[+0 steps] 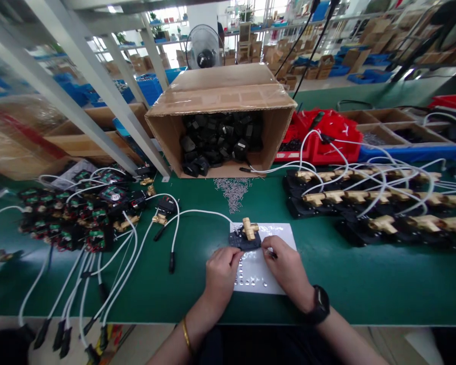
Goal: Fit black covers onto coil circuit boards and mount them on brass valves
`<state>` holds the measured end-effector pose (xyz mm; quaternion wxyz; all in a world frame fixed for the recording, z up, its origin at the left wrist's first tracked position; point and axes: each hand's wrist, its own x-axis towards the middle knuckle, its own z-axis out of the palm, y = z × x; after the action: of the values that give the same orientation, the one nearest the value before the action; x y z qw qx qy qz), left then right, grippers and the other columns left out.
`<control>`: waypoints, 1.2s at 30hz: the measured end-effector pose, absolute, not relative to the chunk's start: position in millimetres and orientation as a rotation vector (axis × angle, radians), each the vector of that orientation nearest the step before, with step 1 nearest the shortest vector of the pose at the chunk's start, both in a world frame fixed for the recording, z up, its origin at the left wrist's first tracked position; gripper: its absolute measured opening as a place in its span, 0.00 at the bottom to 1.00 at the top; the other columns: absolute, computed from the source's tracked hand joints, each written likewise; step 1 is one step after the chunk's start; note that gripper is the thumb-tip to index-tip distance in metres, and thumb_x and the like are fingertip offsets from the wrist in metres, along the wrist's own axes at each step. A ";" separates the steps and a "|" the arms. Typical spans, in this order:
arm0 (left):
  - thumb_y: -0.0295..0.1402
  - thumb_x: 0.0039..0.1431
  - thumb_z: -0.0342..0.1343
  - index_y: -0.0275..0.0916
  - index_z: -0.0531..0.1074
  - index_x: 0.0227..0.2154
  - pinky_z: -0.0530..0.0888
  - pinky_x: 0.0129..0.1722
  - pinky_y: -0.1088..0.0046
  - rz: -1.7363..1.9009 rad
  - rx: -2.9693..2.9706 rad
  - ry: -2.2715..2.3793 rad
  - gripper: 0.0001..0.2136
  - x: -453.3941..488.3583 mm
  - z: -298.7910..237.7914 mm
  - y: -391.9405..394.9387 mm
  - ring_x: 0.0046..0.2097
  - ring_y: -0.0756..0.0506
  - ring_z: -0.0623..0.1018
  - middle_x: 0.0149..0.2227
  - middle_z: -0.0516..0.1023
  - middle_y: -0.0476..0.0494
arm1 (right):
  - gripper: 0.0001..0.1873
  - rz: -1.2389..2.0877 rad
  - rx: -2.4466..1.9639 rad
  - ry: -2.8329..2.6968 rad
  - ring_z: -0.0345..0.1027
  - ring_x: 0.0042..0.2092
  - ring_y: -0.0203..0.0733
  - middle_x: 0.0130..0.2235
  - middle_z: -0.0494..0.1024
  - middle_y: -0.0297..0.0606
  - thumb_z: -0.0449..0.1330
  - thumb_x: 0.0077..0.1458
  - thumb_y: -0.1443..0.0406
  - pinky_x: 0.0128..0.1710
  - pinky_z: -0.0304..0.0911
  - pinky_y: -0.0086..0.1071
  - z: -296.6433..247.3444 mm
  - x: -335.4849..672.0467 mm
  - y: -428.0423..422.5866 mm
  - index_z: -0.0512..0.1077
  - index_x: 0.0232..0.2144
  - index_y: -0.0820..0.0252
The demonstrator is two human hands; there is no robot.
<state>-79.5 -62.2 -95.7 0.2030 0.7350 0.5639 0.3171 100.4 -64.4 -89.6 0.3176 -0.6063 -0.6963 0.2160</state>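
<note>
A black actuator housing (238,242) with a brass valve body (250,229) on top lies on a white sheet (283,238), and a white cable runs off it to the left. My left hand (221,276) is closed, with thumb and forefinger pinching at the housing's near left edge. At its right corner my right hand (287,271) is curled, fingertips touching or very near the housing. Something small and dark shows within the right fingers, too hidden to name. Small shiny round pieces (247,283) lie in rows on the sheet between my hands.
Loose screws (232,193) are heaped before a cardboard box (220,99) of black housings (216,139). Rows of brass-topped units (368,197) stand right; open units with circuit boards (95,213) and cables crowd the left. Red bins (334,139) and metal posts (99,86) stand behind.
</note>
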 end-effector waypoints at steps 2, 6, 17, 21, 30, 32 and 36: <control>0.32 0.56 0.55 0.37 0.73 0.27 0.69 0.34 0.71 0.882 2.041 1.593 0.05 -77.8 -95.3 -61.6 0.32 0.46 0.76 0.28 0.78 0.46 | 0.09 0.523 -1.591 -1.886 0.69 0.36 0.42 0.35 0.73 0.40 0.48 0.53 0.73 0.37 0.64 0.34 -92.0 102.1 -65.4 0.65 0.31 0.57; 0.32 0.56 0.55 0.37 0.72 0.26 0.68 0.33 0.72 0.906 2.019 1.608 0.07 -75.1 -94.5 -59.4 0.31 0.47 0.76 0.27 0.77 0.46 | 0.14 0.487 -1.508 -1.935 0.70 0.41 0.42 0.39 0.74 0.41 0.46 0.53 0.75 0.42 0.66 0.34 -95.3 105.8 -69.0 0.69 0.36 0.59; 0.37 0.50 0.60 0.39 0.66 0.29 0.65 0.25 0.76 0.984 1.508 1.704 0.10 -86.6 -81.4 -55.2 0.24 0.51 0.69 0.23 0.68 0.52 | 0.18 0.489 -1.609 -1.962 0.68 0.48 0.46 0.49 0.72 0.43 0.53 0.56 0.64 0.46 0.67 0.39 -81.8 127.0 -79.6 0.67 0.50 0.57; 0.44 0.56 0.51 0.38 0.62 0.41 0.63 0.18 0.79 1.134 0.810 1.333 0.16 -103.6 -42.6 -16.3 0.22 0.54 0.69 0.39 0.73 0.42 | 0.42 0.587 -1.615 -2.093 0.61 0.55 0.51 0.59 0.60 0.46 0.61 0.48 0.66 0.48 0.64 0.41 -55.1 114.0 -53.6 0.46 0.61 0.56; 0.38 0.57 0.52 0.36 0.66 0.50 0.57 0.15 0.85 1.272 1.158 1.142 0.19 -39.0 9.0 20.0 0.18 0.58 0.60 0.20 0.66 0.54 | 0.30 0.638 -1.632 -1.943 0.69 0.44 0.49 0.46 0.72 0.43 0.61 0.44 0.67 0.40 0.65 0.37 -57.0 101.5 -49.6 0.58 0.51 0.58; 0.36 0.58 0.49 0.35 0.66 0.51 0.59 0.16 0.84 1.062 1.377 1.041 0.19 -8.3 29.1 16.8 0.18 0.57 0.61 0.19 0.65 0.54 | 0.31 0.586 -1.703 -1.760 0.71 0.41 0.48 0.45 0.73 0.41 0.61 0.44 0.66 0.38 0.66 0.36 -59.6 110.9 -61.7 0.57 0.51 0.56; 0.31 0.57 0.49 0.40 0.55 0.58 0.69 0.23 0.79 0.865 1.645 0.731 0.25 43.6 58.0 17.7 0.26 0.53 0.71 0.39 0.74 0.43 | 0.34 0.306 -1.922 -1.370 0.72 0.38 0.47 0.45 0.73 0.41 0.61 0.47 0.62 0.36 0.68 0.37 -61.6 150.9 -72.8 0.52 0.55 0.55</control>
<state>43.6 17.7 58.0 0.5416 0.6924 0.3075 0.3642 150.9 -72.8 -61.6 0.3718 -0.7497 -0.5344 0.1192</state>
